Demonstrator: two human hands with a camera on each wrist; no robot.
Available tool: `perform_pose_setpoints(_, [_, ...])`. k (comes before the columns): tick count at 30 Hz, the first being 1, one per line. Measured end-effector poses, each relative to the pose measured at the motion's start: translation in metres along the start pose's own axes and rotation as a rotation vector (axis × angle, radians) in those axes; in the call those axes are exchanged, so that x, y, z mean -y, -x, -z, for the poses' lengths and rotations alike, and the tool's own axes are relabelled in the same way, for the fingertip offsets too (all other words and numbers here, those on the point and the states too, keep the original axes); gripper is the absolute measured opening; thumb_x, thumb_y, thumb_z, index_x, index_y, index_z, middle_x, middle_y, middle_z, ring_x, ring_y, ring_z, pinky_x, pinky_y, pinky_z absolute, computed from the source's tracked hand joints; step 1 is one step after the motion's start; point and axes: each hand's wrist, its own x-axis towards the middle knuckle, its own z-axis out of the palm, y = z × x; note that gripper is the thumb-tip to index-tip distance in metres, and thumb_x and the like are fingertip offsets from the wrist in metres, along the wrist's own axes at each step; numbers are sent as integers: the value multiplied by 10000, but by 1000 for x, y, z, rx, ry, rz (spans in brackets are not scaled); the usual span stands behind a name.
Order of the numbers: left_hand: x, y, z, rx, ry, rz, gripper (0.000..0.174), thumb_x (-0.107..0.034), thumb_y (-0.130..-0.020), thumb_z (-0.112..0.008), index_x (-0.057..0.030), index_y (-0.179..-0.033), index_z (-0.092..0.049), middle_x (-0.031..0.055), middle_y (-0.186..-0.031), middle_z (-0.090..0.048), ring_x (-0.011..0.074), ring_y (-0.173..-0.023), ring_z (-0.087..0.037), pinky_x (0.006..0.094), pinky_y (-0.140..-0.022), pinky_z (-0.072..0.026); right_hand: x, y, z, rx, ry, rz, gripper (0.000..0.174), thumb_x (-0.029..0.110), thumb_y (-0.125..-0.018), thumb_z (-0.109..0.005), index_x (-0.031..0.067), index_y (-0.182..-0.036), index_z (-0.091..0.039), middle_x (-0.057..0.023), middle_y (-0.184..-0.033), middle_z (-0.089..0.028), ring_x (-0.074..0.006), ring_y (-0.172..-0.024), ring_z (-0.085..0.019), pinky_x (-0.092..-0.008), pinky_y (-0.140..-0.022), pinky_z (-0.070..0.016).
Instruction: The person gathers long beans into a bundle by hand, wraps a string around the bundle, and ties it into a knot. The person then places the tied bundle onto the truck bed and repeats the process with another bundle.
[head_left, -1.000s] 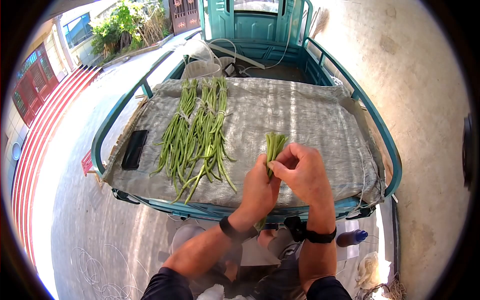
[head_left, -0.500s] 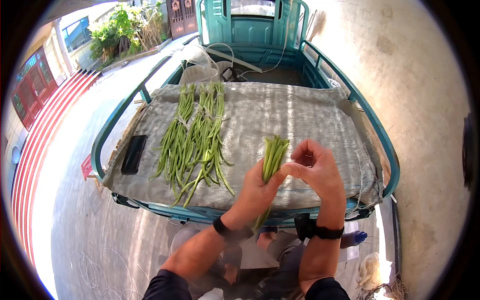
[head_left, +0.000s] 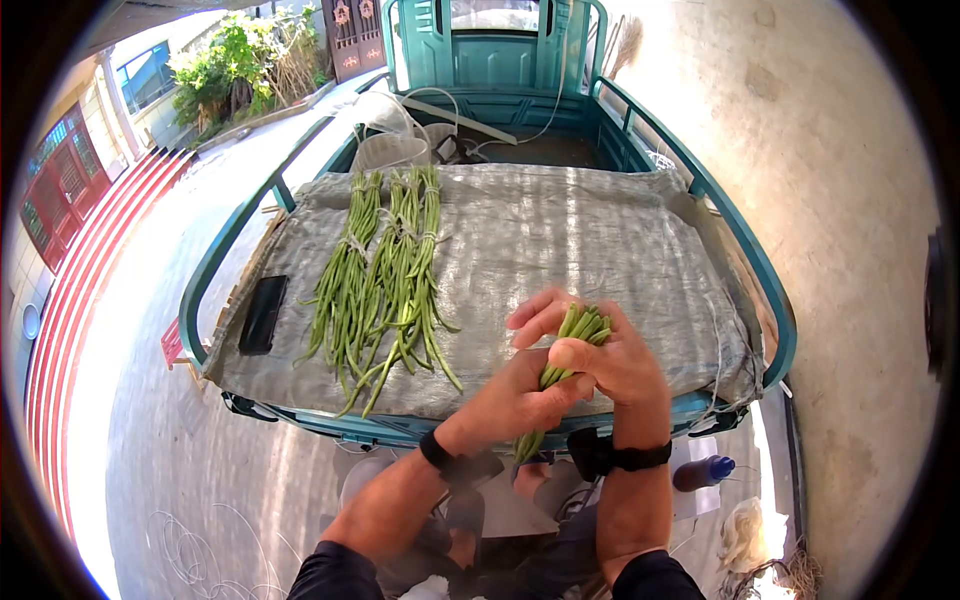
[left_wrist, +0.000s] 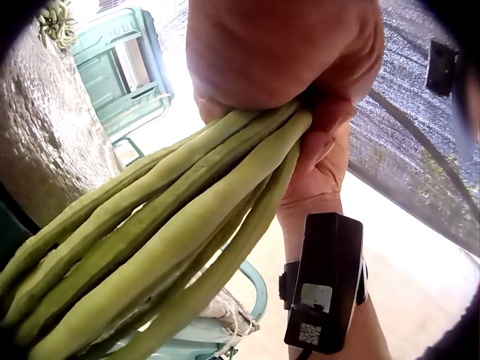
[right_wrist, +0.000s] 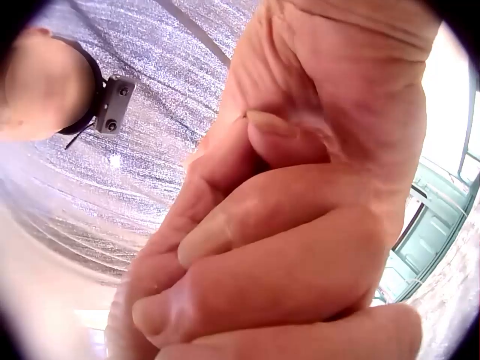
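**One loose bunch in two hands, three tied bundles on the sacking**

One bunch of long beans (head_left: 585,325) is up off the cart, held over the near edge of the sacking (head_left: 580,230). The left hand (head_left: 515,400) has its fingers curled round the stems low down, and the right hand (head_left: 610,365) is closed over the top, just under the tips. Both hands are clamped on, neither one spread.

The step looks like squaring the bunch up. Done well, I'd say the lower hand holds firm while the upper one levels the tips, without bending or snapping a pod.

Now the count:
- Three tied bundles (head_left: 385,280) lie side by side on the far left of the sacking, well apart from the hands.
- One black flat object (head_left: 263,313) sits beside them.
- One blue bottle (head_left: 705,472) is down on the ground.
- About half a dozen pods show in the bunch from the left wrist view, but fingers hide the exact number.
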Motion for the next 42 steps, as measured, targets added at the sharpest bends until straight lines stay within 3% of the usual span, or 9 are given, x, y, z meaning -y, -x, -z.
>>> perform_pose_setpoints(3, [2,-2,-8,-43,15,-86,328,-395,-1054,-674,-78,-1106,-607,-40,-806,-559,48,-649,-519,234,-546,-421,3,2,-2,17,-63,-55,288,286,-908,-847,10,-914,-766,-134,-1117,-702,-188,-997,-650,-356,-920,-513])
perform_pose_setpoints(5, [-3,0,1,40,-59,30,338,-401,-1055,-675,-81,-1121,-586,-38,-793,-552,49,-635,-511,239,-538,-415,-3,1,1,42,-26,-1,289,287,-929,-831,13,-887,-751,-134,-1083,-708,-188,-971,-651,-347,-896,-515])
perform_pose_setpoints(8, [-5,3,8,110,107,240,277,-192,-1055,-628,-74,-1291,-545,-60,-912,-585,21,-776,-547,238,-624,-439,1,0,-3,41,-37,-35,304,276,-971,-795,16,-833,-719,-120,-1010,-716,-173,-938,-652,-333,-855,-518])
perform_pose_setpoints(15, [-8,1,2,3,14,63,226,-168,-1060,-619,-53,-1252,-586,-57,-882,-594,41,-756,-564,253,-628,-456,-3,1,-11,-170,-73,-58,330,250,-1020,-737,19,-787,-705,-99,-914,-736,-157,-864,-666,-320,-799,-528])
perform_pose_setpoints(17, [-7,1,0,-65,-97,57,217,-156,-1052,-633,-30,-1227,-604,-11,-882,-645,79,-760,-616,270,-647,-479,-1,0,-14,-229,-75,-94,377,290,-1007,-753,10,-762,-694,-129,-912,-736,-199,-889,-691,-335,-812,-544])
perform_pose_setpoints(20, [7,-4,-5,-230,-451,-343,321,-273,-1086,-631,15,-1196,-545,125,-841,-673,227,-688,-671,378,-600,-511,1,-2,-16,-266,-74,-113,378,283,-1000,-761,7,-752,-688,-137,-912,-739,-206,-891,-697,-343,-816,-550])
perform_pose_setpoints(23, [-5,-1,-2,-198,-536,-112,250,-110,-1017,-643,39,-1212,-595,204,-999,-731,260,-844,-739,363,-735,-553,-2,-2,-17,-288,-65,-91,373,272,-997,-762,8,-746,-684,-139,-908,-738,-210,-890,-699,-354,-806,-555])
perform_pose_setpoints(32, [-8,-3,6,-8,-18,29,298,-307,-1109,-618,-13,-1103,-575,6,-814,-601,106,-739,-613,298,-652,-516,-5,-4,-16,-237,-34,-82,373,245,-1020,-726,16,-733,-661,-113,-871,-711,-262,-928,-696,-386,-836,-552])
perform_pose_setpoints(42, [-25,3,13,135,74,115,389,-384,-1143,-510,-36,-1298,-586,-5,-932,-620,82,-813,-602,261,-722,-491,-15,-1,-2,-319,-232,-16,409,278,-1030,-730,-12,-745,-678,-146,-910,-719,-166,-802,-663,-308,-698,-535])
